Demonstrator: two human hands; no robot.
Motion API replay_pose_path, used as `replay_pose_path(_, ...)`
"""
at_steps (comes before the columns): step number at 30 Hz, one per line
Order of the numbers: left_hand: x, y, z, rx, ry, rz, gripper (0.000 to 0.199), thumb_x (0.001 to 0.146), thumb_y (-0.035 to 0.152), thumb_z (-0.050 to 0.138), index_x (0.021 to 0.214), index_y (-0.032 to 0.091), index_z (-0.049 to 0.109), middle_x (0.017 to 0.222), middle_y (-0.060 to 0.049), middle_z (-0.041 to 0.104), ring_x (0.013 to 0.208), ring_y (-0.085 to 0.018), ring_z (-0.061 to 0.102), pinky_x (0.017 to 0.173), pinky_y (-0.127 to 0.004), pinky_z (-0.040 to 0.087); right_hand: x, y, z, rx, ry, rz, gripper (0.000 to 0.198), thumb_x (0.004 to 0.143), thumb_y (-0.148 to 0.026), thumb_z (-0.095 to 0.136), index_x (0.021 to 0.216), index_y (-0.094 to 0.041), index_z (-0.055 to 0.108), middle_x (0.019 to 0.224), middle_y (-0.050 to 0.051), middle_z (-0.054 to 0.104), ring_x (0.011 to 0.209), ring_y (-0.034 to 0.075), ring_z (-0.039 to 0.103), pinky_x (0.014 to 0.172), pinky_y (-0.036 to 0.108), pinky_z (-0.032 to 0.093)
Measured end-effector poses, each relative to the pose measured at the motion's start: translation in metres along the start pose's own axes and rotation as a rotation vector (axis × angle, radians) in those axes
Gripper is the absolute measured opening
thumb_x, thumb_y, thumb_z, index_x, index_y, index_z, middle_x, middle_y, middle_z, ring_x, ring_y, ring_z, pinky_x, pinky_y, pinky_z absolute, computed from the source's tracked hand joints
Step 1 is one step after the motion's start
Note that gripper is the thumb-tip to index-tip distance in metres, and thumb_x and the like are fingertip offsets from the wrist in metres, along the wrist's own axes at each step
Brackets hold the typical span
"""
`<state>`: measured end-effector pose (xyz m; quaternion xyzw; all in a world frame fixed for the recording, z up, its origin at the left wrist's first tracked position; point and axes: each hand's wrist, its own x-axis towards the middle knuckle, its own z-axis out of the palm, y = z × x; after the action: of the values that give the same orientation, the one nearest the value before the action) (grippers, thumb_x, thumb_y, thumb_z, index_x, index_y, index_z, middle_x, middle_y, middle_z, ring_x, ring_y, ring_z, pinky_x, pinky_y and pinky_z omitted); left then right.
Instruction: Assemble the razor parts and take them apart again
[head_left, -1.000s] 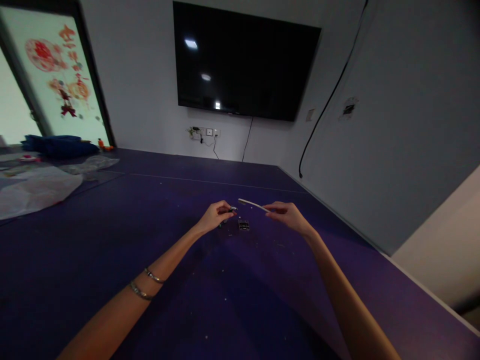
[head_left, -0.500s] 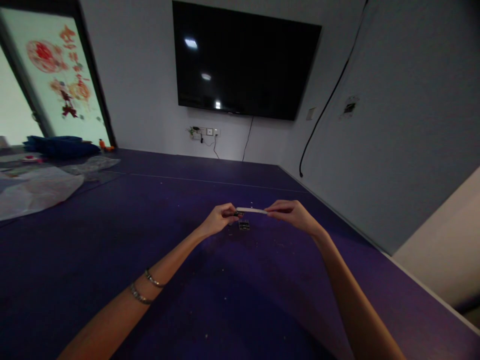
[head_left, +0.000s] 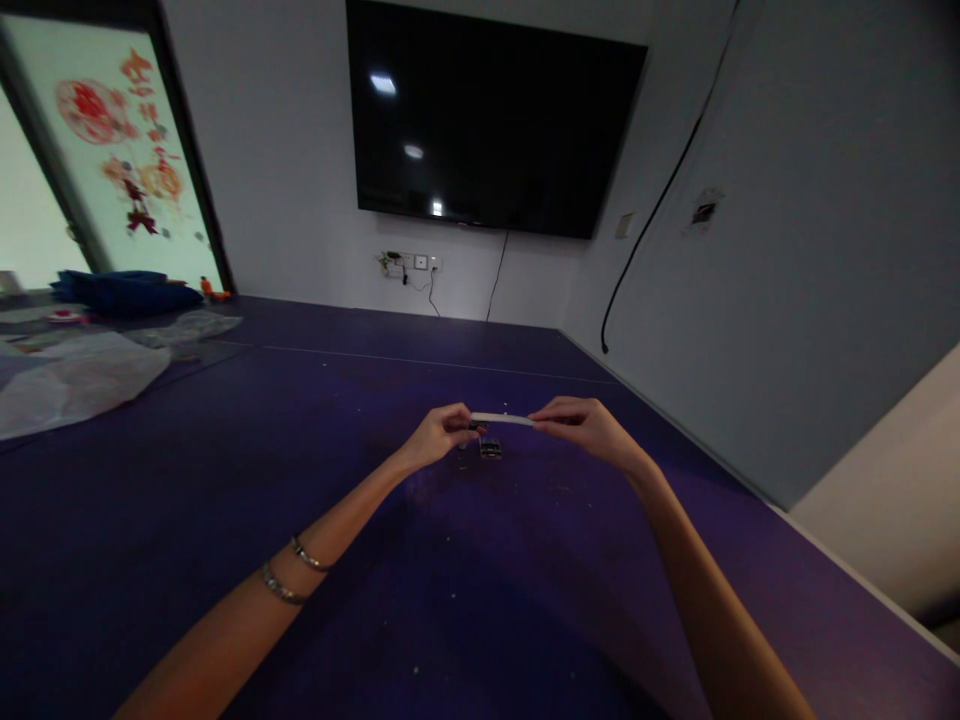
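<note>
Brush (head_left: 501,419) meets part (head_left: 478,427), pretty much

A second ago the brush was tilted up, clear of the part. Now it's level, its end right over it, so I'd say they're lined up; can't tell if they touch. My right hand (head_left: 576,424) pinches the brush, my left hand (head_left: 439,440) grips the part. Board (head_left: 490,450) sits between my hands, nearer the left.

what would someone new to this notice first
Probably the big black screen on the far wall, top centre. Next, mid-picture over the purple surface, the right hand holds a pale stick, its tip close to a small dark piece in the left hand. At far left, red decorations stand out on a bright door.
</note>
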<state>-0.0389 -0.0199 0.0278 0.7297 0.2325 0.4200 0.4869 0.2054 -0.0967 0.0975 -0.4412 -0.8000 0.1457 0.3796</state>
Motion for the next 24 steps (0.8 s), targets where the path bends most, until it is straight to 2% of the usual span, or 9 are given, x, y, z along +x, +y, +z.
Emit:
replay_pose_path(5,0.0009,-0.0039,-0.0006,-0.006,-0.014,0.000,0.020,0.068,0.022,0.069,0.076,0.015,0.052,0.086,-0.006,0.068,0.082,-0.016,0.063,0.069,-0.026,0.045,0.0006,0.0009,0.0008,-0.019,0.051,0.003,0.022,0.076,-0.038,0.061,0.087,-0.023,0.072,0.085,0.006,0.067,0.075,0.017,0.060,0.064,0.029,0.045)
replay_pose_path(10,0.0011,-0.0049,-0.0008,-0.029,-0.029,-0.008,0.021,0.068,0.024,0.069,0.076,0.014,0.052,0.084,-0.006,0.068,0.074,-0.014,0.062,0.064,-0.025,0.044,0.0003,-0.0022,0.0016,-0.009,-0.007,-0.018,0.022,0.076,-0.038,0.062,0.090,-0.024,0.072,0.085,0.005,0.067,0.073,0.016,0.060,0.061,0.027,0.044)
replay_pose_path(16,0.0006,-0.0019,-0.0005,0.003,-0.002,-0.009,0.021,0.067,0.025,0.069,0.074,0.014,0.052,0.082,-0.005,0.068,0.078,-0.015,0.062,0.066,-0.026,0.044,-0.0007,-0.0012,0.0005,-0.048,0.050,-0.003,0.023,0.077,-0.038,0.060,0.089,-0.023,0.072,0.084,0.005,0.067,0.073,0.017,0.060,0.063,0.029,0.044)
replay_pose_path(21,0.0000,0.0001,-0.0004,-0.024,-0.017,-0.026,0.022,0.066,0.026,0.069,0.074,0.014,0.052,0.083,-0.006,0.068,0.069,-0.013,0.061,0.062,-0.025,0.044,0.0004,-0.0016,0.0037,-0.018,-0.002,-0.016,0.024,0.076,-0.039,0.060,0.091,-0.024,0.072,0.086,0.005,0.067,0.073,0.016,0.060,0.062,0.028,0.045)
replay_pose_path(24,-0.0003,0.0005,-0.0005,-0.012,-0.012,-0.023,0.021,0.067,0.025,0.069,0.074,0.014,0.052,0.083,-0.006,0.068,0.072,-0.014,0.062,0.064,-0.026,0.044,0.0004,0.0004,0.0045,-0.029,0.011,-0.003,0.024,0.076,-0.040,0.060,0.090,-0.024,0.072,0.085,0.005,0.067,0.072,0.017,0.059,0.061,0.029,0.044)
